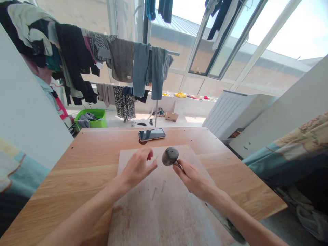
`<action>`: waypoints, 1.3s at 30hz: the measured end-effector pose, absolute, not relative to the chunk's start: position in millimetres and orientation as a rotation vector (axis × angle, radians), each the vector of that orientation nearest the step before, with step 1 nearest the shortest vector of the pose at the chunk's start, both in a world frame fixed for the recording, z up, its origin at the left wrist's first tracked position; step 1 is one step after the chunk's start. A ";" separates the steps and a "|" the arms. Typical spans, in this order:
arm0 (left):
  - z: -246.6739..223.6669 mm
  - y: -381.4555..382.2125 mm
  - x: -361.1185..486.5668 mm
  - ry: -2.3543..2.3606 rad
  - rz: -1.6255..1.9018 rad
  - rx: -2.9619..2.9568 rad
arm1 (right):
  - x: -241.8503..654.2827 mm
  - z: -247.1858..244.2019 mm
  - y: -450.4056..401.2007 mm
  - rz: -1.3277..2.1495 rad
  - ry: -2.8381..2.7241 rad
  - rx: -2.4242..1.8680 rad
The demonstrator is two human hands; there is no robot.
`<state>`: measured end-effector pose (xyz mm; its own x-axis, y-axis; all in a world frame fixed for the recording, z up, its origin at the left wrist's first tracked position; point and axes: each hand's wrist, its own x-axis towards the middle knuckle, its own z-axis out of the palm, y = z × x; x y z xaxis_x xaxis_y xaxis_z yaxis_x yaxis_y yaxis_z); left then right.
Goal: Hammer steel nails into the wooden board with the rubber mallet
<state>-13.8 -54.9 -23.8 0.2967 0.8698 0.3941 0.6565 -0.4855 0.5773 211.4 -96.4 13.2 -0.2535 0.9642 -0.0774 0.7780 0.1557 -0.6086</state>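
My right hand (pixel 191 176) grips a hammer with a blunt, dark grey, rounded head (pixel 170 156), held above a pale wooden board. The fingers are closed round the handle near the head. To the left, my left hand (pixel 138 165) hovers over the board (pixel 176 212), its thumb stretched out and its other fingers loosely curled, with a gap between them. A thin nail (pixel 157 157) shows just beyond the thumb, seemingly not gripped. Two more nails (pixel 154 193) are on the board nearer to me. Under my right forearm runs a long dark grey shape (pixel 225 223), perhaps the handle's end.
A phone (pixel 152 134) lies at the far edge of the wooden table (pixel 84 164), beyond the board. Past the table stand a green laundry basket (pixel 99 119) and a drying rack with hanging clothes (pixel 121 58). A white ridged panel (pixel 225 111) stands at the right.
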 end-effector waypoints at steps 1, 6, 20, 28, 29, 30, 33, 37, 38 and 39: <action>-18.9 -65.9 -5.9 1.312 0.879 2.366 | 218.3 9.6 -100.7 0.803 -2.115 -1.699; -14.7 -119.0 43.3 1.183 0.306 3.010 | 236.4 -14.4 -113.8 0.784 -2.114 -1.752; -16.3 -113.9 55.0 1.188 0.250 2.984 | 236.9 -22.6 -113.6 0.808 -2.090 -1.745; -34.2 -33.3 -49.3 1.357 1.077 1.972 | 238.6 -19.4 -114.9 0.829 -2.088 -1.763; -39.7 -29.2 -55.0 1.383 1.093 1.895 | 238.9 -19.5 -114.9 0.827 -2.085 -1.766; -44.3 -27.0 -58.0 1.394 1.101 1.847 | 239.2 -19.7 -114.8 0.821 -2.084 -1.773; -51.1 -28.0 -56.1 1.359 1.132 1.858 | 239.1 -20.7 -114.8 0.796 -2.086 -1.789; -49.0 -34.2 -48.1 1.246 1.098 2.027 | 236.6 -19.3 -115.7 0.787 -2.102 -1.808; -48.5 -35.1 -47.4 1.228 1.085 2.064 | 235.9 -18.5 -116.0 0.788 -2.107 -1.810; -48.5 -35.6 -47.2 1.218 1.077 2.091 | 235.5 -17.8 -116.2 0.787 -2.109 -1.808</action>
